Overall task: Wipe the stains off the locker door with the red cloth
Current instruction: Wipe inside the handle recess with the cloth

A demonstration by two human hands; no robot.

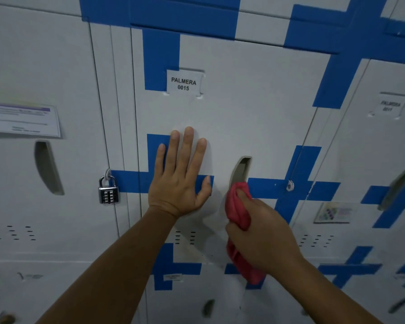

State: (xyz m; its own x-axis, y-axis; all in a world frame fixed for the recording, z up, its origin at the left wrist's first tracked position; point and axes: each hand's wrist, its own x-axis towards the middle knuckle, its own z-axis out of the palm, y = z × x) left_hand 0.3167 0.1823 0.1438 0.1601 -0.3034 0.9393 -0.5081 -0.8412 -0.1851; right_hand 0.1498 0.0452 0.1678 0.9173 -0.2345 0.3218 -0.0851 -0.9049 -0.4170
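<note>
Red cloth [237, 208] is bunched in the right hand [264, 232], fingers clamped around its middle; one end sticks up past the fingertips to just below the recessed handle slot [241, 169] of the locker door [243, 113], the other end hangs down under the wrist over the blue tape. Cloth top is touching or almost touching the door surface, can't tell which. Left hand [180, 176] is flat on the same door, fingers spread and apart, palm pressed over a blue tape cross [131, 181], holding nothing. Cloth sits just right of the left hand's thumb, with bare grey door between them. Door is grey-white metal with a paper label [183, 83] reading "PALMERA 0015" near the top, above the left hand. Vent slits [185, 237] show below the left wrist. Combination padlock [108, 190] hangs on the hasp at the door's left edge, just left of the left hand, not touched. Neighbouring locker on the left carries a printed notice [21, 120], text blurred. Locker on the right has its own label [389, 106], unreadable, and a small sticker [334, 212]. No stains clearly readable on the door at this resolution.
</note>
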